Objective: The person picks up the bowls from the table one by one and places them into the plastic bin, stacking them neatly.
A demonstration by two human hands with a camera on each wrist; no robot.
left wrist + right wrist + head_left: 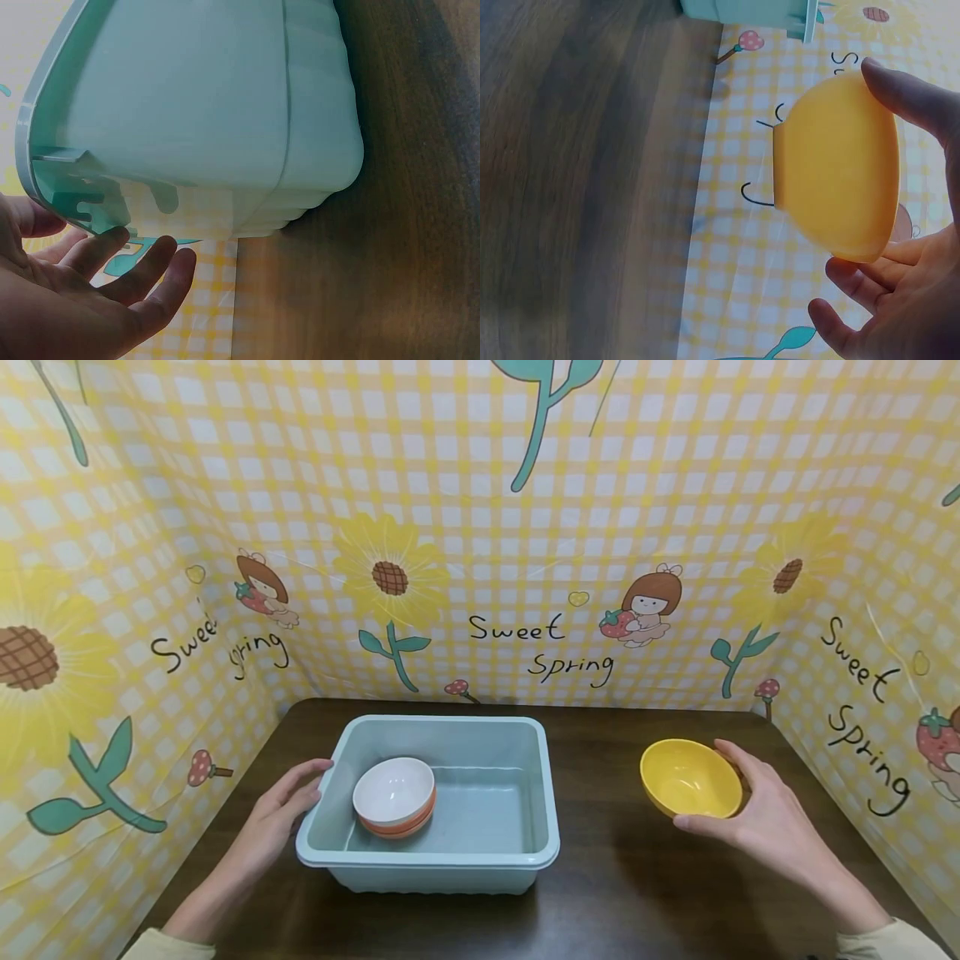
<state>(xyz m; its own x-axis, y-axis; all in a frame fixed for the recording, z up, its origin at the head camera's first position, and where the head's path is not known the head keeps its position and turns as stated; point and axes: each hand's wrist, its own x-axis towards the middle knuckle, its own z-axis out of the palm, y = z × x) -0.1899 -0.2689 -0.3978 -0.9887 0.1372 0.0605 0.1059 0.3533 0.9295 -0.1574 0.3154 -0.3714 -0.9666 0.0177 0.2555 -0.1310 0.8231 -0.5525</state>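
A yellow bowl (690, 779) is held up above the right side of the table by my right hand (776, 822). Thumb and fingers grip it on opposite sides near the rim; the right wrist view shows the bowl (836, 169) side-on, its foot off the tabletop. At the left end of a pale blue plastic basin (442, 860), my left hand (281, 806) touches the rim with loosely bent fingers, and the left wrist view has the fingertips (180, 262) beside the end wall. Inside the basin, at its left, a white bowl (393, 789) sits stacked on orange bowls (397, 829).
The dark wooden table (592, 902) carries the basin left of centre. A yellow checked cloth (480, 527) with sunflowers and lettering hangs behind the table and along both sides. Basin floor (483, 802) shows to the right of the stacked bowls.
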